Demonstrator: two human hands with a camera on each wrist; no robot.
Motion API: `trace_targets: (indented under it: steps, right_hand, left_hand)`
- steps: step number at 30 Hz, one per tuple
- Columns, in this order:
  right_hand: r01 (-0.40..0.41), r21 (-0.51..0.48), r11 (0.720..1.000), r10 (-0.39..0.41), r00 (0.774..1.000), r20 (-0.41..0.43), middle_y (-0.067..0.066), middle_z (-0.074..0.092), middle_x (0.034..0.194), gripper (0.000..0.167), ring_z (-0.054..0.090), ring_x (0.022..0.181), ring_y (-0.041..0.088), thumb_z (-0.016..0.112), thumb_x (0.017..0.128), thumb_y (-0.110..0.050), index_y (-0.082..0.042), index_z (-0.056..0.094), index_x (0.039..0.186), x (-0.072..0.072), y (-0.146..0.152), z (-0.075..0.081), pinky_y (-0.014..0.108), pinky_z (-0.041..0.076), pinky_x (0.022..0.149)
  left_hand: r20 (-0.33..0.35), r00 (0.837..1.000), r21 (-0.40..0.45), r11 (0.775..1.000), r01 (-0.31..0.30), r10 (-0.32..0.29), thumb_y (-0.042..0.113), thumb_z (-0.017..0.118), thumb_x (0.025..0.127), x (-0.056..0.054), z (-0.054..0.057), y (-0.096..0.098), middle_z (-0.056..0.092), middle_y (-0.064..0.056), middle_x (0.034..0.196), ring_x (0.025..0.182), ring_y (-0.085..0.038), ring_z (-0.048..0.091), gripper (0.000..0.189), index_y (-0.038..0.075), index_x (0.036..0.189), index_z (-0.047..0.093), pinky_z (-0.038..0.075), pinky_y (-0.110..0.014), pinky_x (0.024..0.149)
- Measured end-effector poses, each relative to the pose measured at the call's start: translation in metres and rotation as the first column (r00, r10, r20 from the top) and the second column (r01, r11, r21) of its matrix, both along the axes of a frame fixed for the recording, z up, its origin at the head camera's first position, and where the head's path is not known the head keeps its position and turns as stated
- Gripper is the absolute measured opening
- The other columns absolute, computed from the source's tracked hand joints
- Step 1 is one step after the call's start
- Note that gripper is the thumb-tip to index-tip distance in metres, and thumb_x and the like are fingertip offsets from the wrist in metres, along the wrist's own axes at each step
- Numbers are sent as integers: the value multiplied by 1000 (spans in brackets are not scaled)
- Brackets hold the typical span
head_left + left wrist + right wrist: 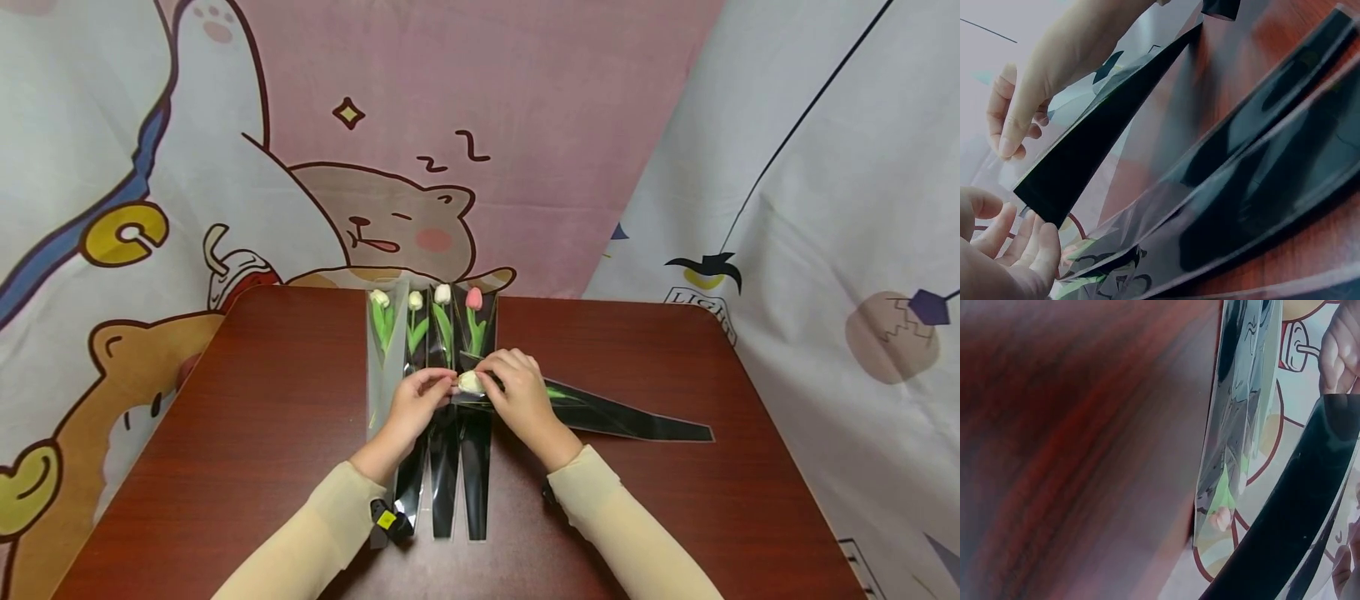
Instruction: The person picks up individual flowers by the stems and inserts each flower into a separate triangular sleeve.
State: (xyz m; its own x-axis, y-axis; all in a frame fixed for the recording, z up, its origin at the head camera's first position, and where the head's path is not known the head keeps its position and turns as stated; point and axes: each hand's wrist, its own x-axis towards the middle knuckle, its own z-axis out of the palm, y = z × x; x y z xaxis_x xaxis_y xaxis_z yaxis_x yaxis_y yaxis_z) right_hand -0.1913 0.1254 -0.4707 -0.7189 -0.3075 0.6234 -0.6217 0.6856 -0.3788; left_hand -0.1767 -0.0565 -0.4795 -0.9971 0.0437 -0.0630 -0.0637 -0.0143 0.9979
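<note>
A white tulip [471,382] in a black-backed clear sleeve [637,417] lies crosswise between both hands, raised at the flower end. My left hand [418,403] pinches the flower end's edge; its fingers show under the sleeve's dark back in the left wrist view. My right hand [523,398] pinches the clear film beside the bloom with curled fingers and thumb. Below lie several wrapped tulips side by side: white ones, including one white tulip [442,294], and a pink tulip [474,298]. The leftmost sleeve [375,392] is pale grey.
A reddish-brown table [285,433] carries the flowers, their heads near its far edge. A cartoon-printed cloth [570,125] hangs behind it. Dark straps sit at both wrists; the left wrist strap [392,520] bears a yellow square.
</note>
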Motion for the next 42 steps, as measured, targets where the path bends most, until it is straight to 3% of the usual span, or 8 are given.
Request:
trace_targets:
  steps: [3,9,15,21,30,35,38,42]
  right_hand:
    - [25,1,1000,-25,1000,-1,-6,66,91,5,56,86,14,67,88,-21,-17,70,90,-1,0,-2,35,42,73]
    - [75,-13,997,-75,997,-10,-6,66,90,5,57,85,15,68,88,-22,-17,70,90,-2,1,1,35,42,72]
    - [77,-47,996,-78,997,-9,-5,66,91,7,57,87,15,67,89,-22,-17,69,91,-1,0,9,35,42,75]
    - [28,-70,997,-29,1000,-10,-5,66,92,9,56,88,15,65,90,-23,-16,70,92,4,-4,17,35,42,75]
    - [-17,-85,996,18,1000,11,-3,66,101,12,56,92,15,66,89,-20,-15,68,100,8,2,23,36,43,77]
    - [19,-53,998,-13,993,115,-1,62,116,23,54,102,18,63,92,-21,-16,62,114,8,20,28,42,43,88]
    - [55,17,998,-57,968,246,1,59,123,28,52,109,22,57,95,-26,-17,59,121,7,39,26,48,40,93]
    - [70,127,989,-119,891,438,9,56,130,34,50,118,31,51,98,-28,-13,56,128,4,65,17,56,38,97]
  left_hand:
    - [11,1000,-17,1000,-6,6,7,59,92,2,-2,-3,68,-21,99,86,-20,67,22,-6,109,63,55,-36,79]
    - [23,998,-145,988,-50,54,11,70,84,9,-2,-9,58,0,72,62,-10,53,17,-3,90,62,46,-22,56]
    - [146,985,-227,966,124,-92,31,70,85,17,-4,-5,68,-13,84,74,-20,64,28,4,93,67,54,-35,64]
    - [145,973,-61,980,189,-178,30,62,92,16,-6,9,63,-24,116,99,-30,66,39,-3,115,60,53,-45,85]
    - [48,994,90,992,92,-97,13,57,94,10,-4,20,64,-23,113,99,-24,65,32,-5,120,56,53,-42,88]
    - [61,997,197,980,29,-42,8,54,94,6,1,19,66,-13,104,91,-12,65,29,-7,119,54,50,-47,91]
    - [66,998,245,970,-7,-9,6,52,95,3,3,16,64,-5,94,88,-11,64,25,-7,116,53,50,-46,92]
    - [58,998,300,954,-31,14,6,48,95,-1,6,12,62,1,88,87,-11,64,15,-3,106,52,50,-45,92]
